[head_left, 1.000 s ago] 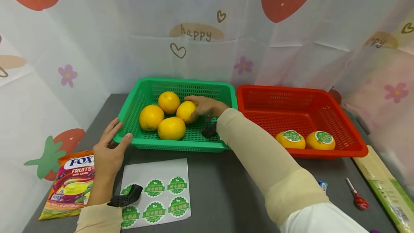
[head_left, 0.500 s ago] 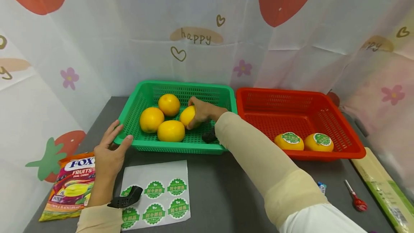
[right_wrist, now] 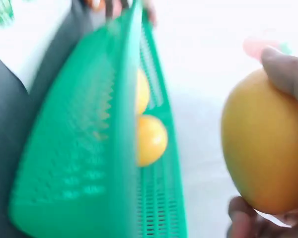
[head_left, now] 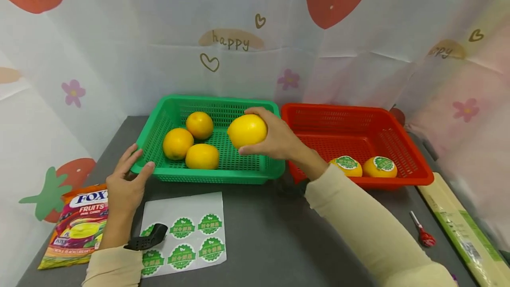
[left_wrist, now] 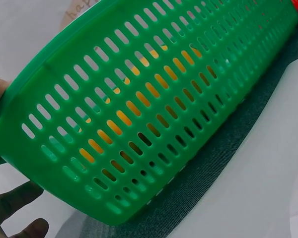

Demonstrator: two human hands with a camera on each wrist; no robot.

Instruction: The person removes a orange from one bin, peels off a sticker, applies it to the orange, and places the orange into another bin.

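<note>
My right hand (head_left: 279, 138) holds a yellow-orange orange (head_left: 248, 132) between thumb and fingers, above the right half of the green basket (head_left: 223, 176). In the right wrist view, the orange (right_wrist: 263, 144) fills the right side, raised out of the basket. Three more oranges (head_left: 203, 157) lie in the basket's left half. My left hand (head_left: 125, 185) touches the basket's near left corner with spread, fairly straight fingers. The left wrist view shows those fingertips (left_wrist: 20, 196) at the corner of the slotted green wall.
A red basket (head_left: 398, 181) stands directly right of the green one, with two stickered oranges (head_left: 380, 167) inside. In front lie a sheet of green round stickers (head_left: 183, 207), a candy bag (head_left: 81, 229), a lollipop (head_left: 425, 236) and a long flat packet (head_left: 458, 225).
My right hand has taken hold of the rightmost orange in the green basket and lifted it up and to the right. The left hand has stayed at the basket's corner.
</note>
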